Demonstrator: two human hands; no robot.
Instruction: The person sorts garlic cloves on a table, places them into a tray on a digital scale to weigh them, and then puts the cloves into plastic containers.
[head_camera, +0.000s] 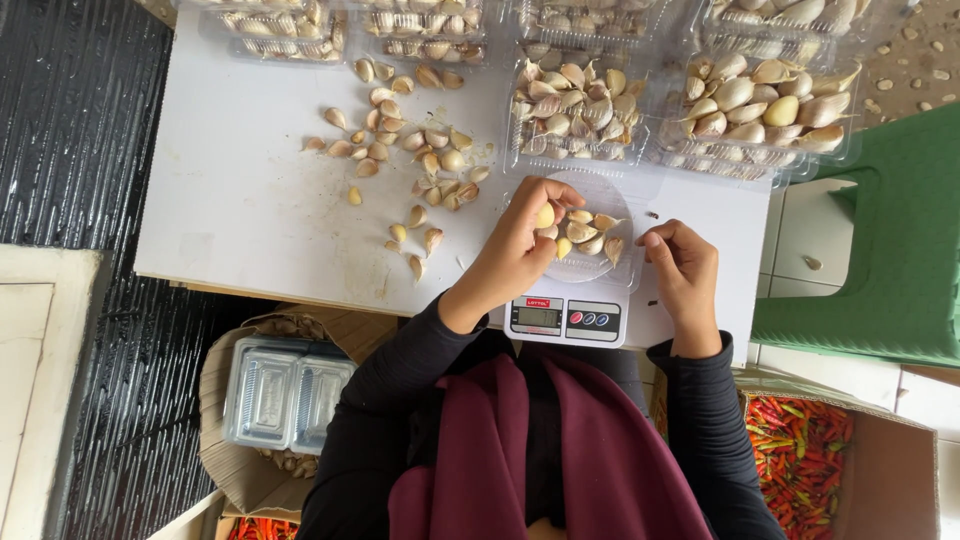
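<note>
Pale garlic clove (545, 215) pinched in left hand (515, 250) above scale (560, 318); right hand (682, 270), three o'clock, loosely curled, empty; weighing under way.

Soft, even daylight is falling on my white bench (230, 200), my hands are casting only faint shadows, mild glare is showing on the clear plastic trays (575, 115), everything is staying sharp, edges are bending slightly.

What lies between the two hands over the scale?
In the head view, a clear tray of garlic cloves sits on the scale between the left hand, which holds a clove, and the right hand.
</note>
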